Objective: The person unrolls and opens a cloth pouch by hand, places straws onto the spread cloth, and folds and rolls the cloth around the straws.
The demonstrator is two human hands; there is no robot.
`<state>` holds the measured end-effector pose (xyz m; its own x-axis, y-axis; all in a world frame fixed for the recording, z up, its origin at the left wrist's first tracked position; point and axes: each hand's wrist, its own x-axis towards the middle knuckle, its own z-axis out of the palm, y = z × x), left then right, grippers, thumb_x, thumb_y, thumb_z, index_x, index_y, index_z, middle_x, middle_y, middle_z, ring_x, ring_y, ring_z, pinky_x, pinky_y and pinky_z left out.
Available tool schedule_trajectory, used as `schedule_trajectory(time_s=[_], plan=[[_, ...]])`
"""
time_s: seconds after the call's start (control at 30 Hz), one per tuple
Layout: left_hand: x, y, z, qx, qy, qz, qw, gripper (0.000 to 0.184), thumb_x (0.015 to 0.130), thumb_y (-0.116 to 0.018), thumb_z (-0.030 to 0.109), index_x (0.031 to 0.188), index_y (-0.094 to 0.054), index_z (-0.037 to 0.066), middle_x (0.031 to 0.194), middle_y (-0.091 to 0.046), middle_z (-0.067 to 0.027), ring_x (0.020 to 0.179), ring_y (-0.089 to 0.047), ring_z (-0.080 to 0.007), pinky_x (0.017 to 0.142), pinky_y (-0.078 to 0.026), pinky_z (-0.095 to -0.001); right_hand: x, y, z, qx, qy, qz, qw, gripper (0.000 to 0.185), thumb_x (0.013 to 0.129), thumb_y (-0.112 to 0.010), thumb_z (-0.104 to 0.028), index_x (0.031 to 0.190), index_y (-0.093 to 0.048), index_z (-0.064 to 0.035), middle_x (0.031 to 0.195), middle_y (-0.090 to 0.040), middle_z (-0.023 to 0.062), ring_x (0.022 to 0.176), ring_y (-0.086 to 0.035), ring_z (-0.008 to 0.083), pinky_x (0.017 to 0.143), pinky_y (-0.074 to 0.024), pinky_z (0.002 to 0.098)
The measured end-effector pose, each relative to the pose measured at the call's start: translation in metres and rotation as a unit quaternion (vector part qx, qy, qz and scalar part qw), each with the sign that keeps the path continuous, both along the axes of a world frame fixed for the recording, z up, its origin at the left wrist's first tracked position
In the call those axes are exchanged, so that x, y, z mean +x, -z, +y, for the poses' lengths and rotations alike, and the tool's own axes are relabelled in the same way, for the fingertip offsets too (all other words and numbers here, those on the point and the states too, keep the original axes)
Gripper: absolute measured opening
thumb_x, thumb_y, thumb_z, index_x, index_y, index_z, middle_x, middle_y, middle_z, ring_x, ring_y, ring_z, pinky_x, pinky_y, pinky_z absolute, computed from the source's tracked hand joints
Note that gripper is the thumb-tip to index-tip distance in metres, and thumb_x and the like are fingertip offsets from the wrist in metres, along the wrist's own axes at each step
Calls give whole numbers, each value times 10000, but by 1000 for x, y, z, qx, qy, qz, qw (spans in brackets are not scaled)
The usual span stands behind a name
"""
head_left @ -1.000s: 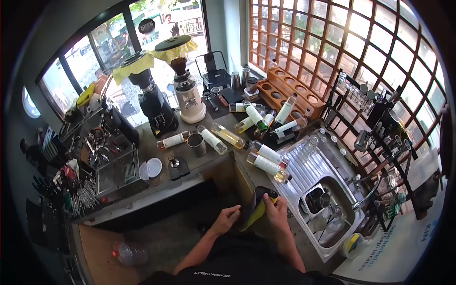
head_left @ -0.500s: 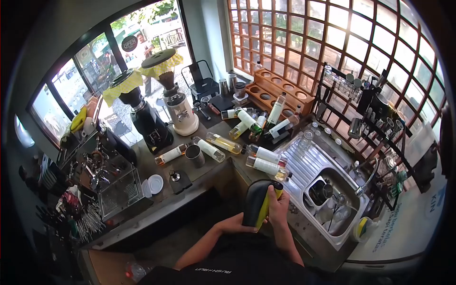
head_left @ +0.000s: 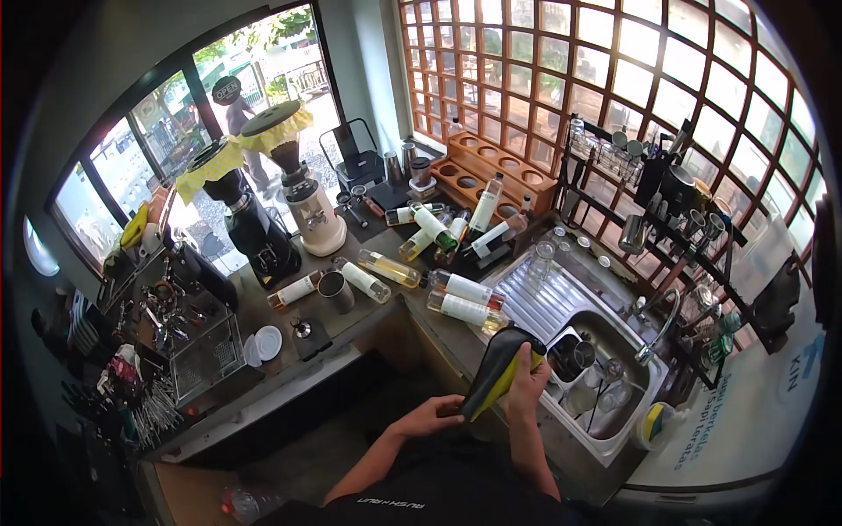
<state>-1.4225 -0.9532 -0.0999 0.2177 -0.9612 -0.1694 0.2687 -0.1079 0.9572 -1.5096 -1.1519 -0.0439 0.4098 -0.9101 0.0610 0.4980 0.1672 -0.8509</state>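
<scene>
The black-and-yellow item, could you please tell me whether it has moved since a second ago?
Yes, towards the sink: the black-and-yellow item now overlaps the sink's edge in view, which it cleared before.

Bottles (head_left: 460, 308): resting on the desk (head_left: 451, 340), left of the sink (head_left: 526, 307).
Rack (head_left: 493, 167): standing behind the bottles.
Grinders (head_left: 313, 213): standing left of the rack.
Cloth (head_left: 500, 370): being held before the bottles.

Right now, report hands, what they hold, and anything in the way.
Right hand gripping dark-and-yellow, flat, cloth-like piece. Left hand at its lower end, grip unclear. Clear, white-labelled bottles lying just beyond, possibly in the way.
</scene>
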Motion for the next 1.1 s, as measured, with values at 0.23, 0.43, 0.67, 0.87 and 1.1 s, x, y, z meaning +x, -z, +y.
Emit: schedule_trajectory(time_s=[0.23, 0.43, 0.67, 0.87, 1.1], plan=[[-32, 23, -17, 19, -13, -40, 999, 410, 1058, -791, 214, 1414, -719, 26, 1176, -776, -8, 1099, -671, -86, 1024, -540, -317, 6, 13, -4, 3, -94, 33, 995, 219, 1123, -709, -248, 1070, -735, -37, 913, -695, -41, 770, -600, 38, 676, -481, 248], [-33, 9, -4, -10, -80, -19, 997, 345, 1123, -674, 210, 1386, -716, -9, 1105, -776, -33, 1039, -693, -119, 1000, -552, -325, 14, 9, -2, -49, -182, 29, 982, 203, 1151, -637, -186, 1168, -731, -7, 1012, -718, -26, 861, -611, 40, 758, -491, 242], [0, 29, 28, 5, -59, 14, 998, 303, 1134, -565, 154, 1321, -741, -7, 904, -698, -10, 843, -658, -103, 834, -550, -297, 21, 10, 4, -122, -186, 59, 973, 180, 1141, -650, -153, 1192, -733, -2, 1039, -718, -27, 906, -624, 52, 804, -492, 250], [25, 33, 39, -18, -31, -27, 999, 294, 1136, -541, 203, 1147, -757, 4, 857, -682, 1, 758, -628, -85, 728, -508, -277, 29, 25, 13, -30, -144, 34, 989, 212, 1140, -651, -157, 1263, -723, 1, 1080, -711, -14, 982, -629, 70, 877, -499, 255], [58, 40, 50, 15, -54, -76, 996, 309, 1086, -588, 248, 1009, -747, -6, 787, -692, -12, 671, -613, -95, 671, -499, -274, 37, 41, 4, -51, -114, 47, 991, 193, 1136, -680, -218, 1109, -744, -38, 999, -721, -36, 864, -623, 50, 759, -494, 259]])
